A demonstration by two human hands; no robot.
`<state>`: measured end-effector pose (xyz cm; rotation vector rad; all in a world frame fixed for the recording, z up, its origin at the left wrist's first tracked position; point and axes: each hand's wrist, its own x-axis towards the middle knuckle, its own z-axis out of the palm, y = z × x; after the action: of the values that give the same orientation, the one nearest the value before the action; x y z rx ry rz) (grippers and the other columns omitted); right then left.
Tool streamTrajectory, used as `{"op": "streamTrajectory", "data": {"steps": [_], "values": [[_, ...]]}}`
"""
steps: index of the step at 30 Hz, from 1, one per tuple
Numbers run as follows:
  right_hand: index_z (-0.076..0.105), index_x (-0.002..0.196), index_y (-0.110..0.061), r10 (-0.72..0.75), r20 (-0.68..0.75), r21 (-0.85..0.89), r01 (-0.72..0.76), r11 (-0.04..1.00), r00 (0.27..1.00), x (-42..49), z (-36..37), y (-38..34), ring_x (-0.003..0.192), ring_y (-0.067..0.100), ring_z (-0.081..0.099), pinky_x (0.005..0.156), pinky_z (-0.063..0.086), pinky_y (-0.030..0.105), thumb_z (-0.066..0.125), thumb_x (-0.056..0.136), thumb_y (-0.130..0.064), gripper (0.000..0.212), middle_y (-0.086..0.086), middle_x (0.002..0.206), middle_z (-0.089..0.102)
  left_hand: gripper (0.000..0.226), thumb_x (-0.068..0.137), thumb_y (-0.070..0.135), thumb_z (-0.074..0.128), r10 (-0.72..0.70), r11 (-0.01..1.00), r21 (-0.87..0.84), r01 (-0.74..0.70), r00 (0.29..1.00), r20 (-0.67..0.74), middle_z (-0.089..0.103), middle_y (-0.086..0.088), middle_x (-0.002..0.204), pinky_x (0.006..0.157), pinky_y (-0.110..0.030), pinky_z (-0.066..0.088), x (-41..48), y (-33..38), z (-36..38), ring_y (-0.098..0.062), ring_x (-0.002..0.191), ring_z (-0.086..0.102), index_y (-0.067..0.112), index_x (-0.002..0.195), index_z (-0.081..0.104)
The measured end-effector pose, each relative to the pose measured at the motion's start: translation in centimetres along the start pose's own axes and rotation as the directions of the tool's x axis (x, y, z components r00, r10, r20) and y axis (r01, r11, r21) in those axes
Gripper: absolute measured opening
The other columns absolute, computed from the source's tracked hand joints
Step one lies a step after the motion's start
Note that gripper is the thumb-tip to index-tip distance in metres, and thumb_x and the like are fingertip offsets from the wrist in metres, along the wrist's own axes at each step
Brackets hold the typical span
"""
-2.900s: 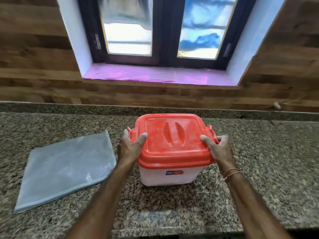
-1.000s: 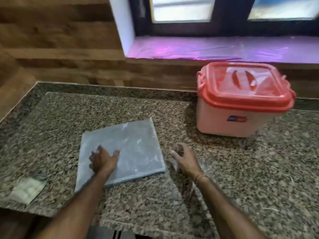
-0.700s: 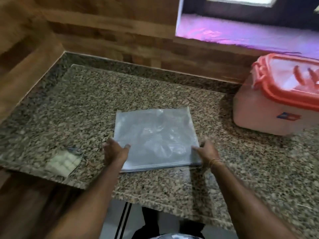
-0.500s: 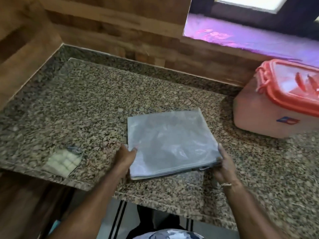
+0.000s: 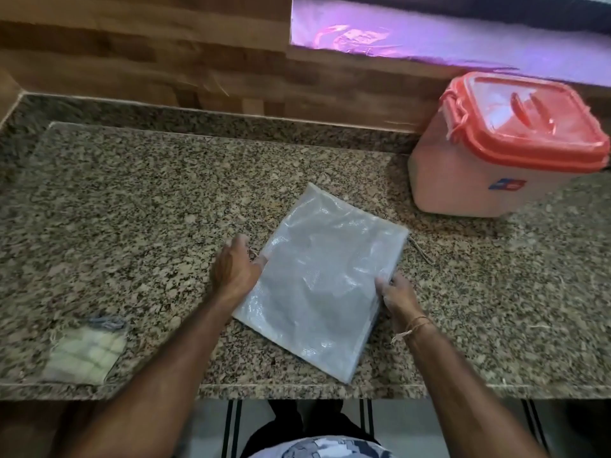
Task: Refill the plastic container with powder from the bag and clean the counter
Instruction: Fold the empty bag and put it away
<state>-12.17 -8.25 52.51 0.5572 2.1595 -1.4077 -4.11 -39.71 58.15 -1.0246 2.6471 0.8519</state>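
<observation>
- In the head view, the bag (image 5: 324, 279), flat, grey and see-through, lies turned cornerwise on the speckled stone surface (image 5: 148, 200), with its near corner close to the front edge.
- The left hand (image 5: 233, 267) rests at the bag's left edge. Its fingers (image 5: 239, 242) are stretched out and released on the surface, and the thumb touches the plastic.
- The right hand (image 5: 396, 294) is at the bag's right edge. Its fingers (image 5: 380, 285) are curled over that edge and grasp the bag. A thin thread band (image 5: 413, 325) circles the wrist.
- The container (image 5: 463, 180), pale with a small sticker on its side, stands at the far right of the surface, well apart from the bag. Its red lid (image 5: 522, 127) is on, with a clasp visible at the left side.
- A short piece of cord (image 5: 421, 252) lies on the surface just beside the bag's right corner, between the bag and the container.
- A small pale folded cloth (image 5: 84, 350), blurred, sits near the front left edge, well apart from both hands.
- Behind the surface rises a wood-panelled wall (image 5: 148, 54), and a shiny purple-pink sill (image 5: 446, 38) runs above the container.
- Nothing lies between the hands and the bag.
</observation>
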Motion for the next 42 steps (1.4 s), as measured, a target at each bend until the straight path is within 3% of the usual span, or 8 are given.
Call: {"op": "streamTrajectory", "data": {"steps": [9,13,18,25,29,36,39,42], "values": [[0.075,0.084,-0.017,-0.158,-0.061,-0.333,0.13,0.934,0.986,-1.5,-2.5,-1.9,0.068,0.018,0.068,0.067,0.057,0.035,0.074,0.09,-0.034,0.018,-0.002,0.078,0.073,0.026,0.091,0.033,0.076,-0.162,0.911,-0.358,0.205,0.976,0.148,0.074,-0.008,0.084,0.069,-0.029,0.055,1.1,1.0,3.7,-0.019,0.065,0.062,0.012,0.077,0.07],[0.057,0.069,-0.014,-0.045,-0.032,0.017,0.045,0.999,0.998,-2.1,-3.3,-4.6,0.039,0.009,0.05,0.04,0.045,0.022,0.064,0.1,-0.031,0.036,0.003,0.056,0.055,0.012,0.095,0.017,0.072,-0.218,0.67,-0.644,0.369,0.927,0.305,0.074,-0.014,0.082,0.049,-0.026,0.055,1.4,0.5,2.2,-0.018,0.061,0.072,0.005,0.096,0.07],[0.061,0.099,-0.002,-0.266,-0.022,0.345,0.257,0.902,0.964,-4.7,-4.0,-11.3,0.055,0.013,0.07,0.057,0.062,0.024,0.058,0.101,-0.036,0.034,0.009,0.072,0.073,0.027,0.098,0.033,0.067,-0.108,0.462,-0.861,0.213,0.977,0.184,0.073,-0.013,0.092,0.055,-0.022,0.061,-0.3,3.5,-2.5,-0.016,0.069,0.072,0.006,0.102,0.067],[0.071,0.11,-0.002,-0.314,0.059,0.339,0.277,0.899,0.948,-6.3,-4.1,-10.2,0.085,0.022,0.075,0.064,0.063,0.031,0.055,0.101,-0.046,0.048,0.013,0.103,0.075,0.047,0.094,0.053,0.065,-0.133,0.639,-0.763,0.098,0.991,0.017,0.075,-0.01,0.089,0.074,-0.05,0.065,-6.3,4.1,-3.2,-0.03,0.083,0.075,0.006,0.09,0.072],[0.073,0.092,-0.009,-0.385,0.099,0.309,0.34,0.888,0.917,-7.5,-5.8,-6.9,0.078,0.018,0.072,0.063,0.061,0.029,0.055,0.103,-0.035,0.033,0.005,0.087,0.076,0.05,0.093,0.05,0.066,-0.175,0.723,-0.685,0.087,0.983,-0.06,0.069,-0.009,0.08,0.05,-0.022,0.051,-9.9,2.4,-0.4,-0.026,0.073,0.068,0.001,0.085,0.068],[0.073,0.102,-0.006,-0.546,0.173,0.279,0.491,0.825,0.82,-6.0,-7.1,-9.5,0.093,0.019,0.071,0.079,0.063,0.038,0.057,0.102,-0.04,0.038,0.013,0.105,0.075,0.042,0.101,0.04,0.06,-0.168,0.729,-0.681,-0.075,0.944,-0.285,0.061,0.0,0.063,0.038,-0.016,0.036,-11.9,4.9,-1.7,-0.006,0.048,0.056,0.008,0.074,0.067],[0.069,0.09,-0.002,-0.496,0.243,0.12,0.481,0.868,0.834,-3.4,-7.0,-7.7,0.089,0.033,0.073,0.075,0.06,0.056,0.063,0.089,-0.063,0.061,0.018,0.096,0.073,0.045,0.102,0.043,0.057,-0.227,0.854,-0.514,0.082,0.947,-0.226,0.061,-0.004,0.065,0.038,-0.018,0.035,-12.7,4.1,0.8,-0.018,0.052,0.055,0.009,0.075,0.067],[0.059,0.062,-0.016,-0.42,0.271,-0.118,0.463,0.878,0.866,-1.3,-7.0,-3.4,0.062,0.022,0.06,0.055,0.049,0.044,0.066,0.088,-0.061,0.052,0.004,0.066,0.063,0.047,0.101,0.044,0.058,-0.333,0.887,-0.369,0.279,0.938,-0.092,0.062,-0.007,0.067,0.056,-0.029,0.042,-14.5,2.6,5.2,-0.026,0.063,0.061,0.013,0.066,0.061]]}}
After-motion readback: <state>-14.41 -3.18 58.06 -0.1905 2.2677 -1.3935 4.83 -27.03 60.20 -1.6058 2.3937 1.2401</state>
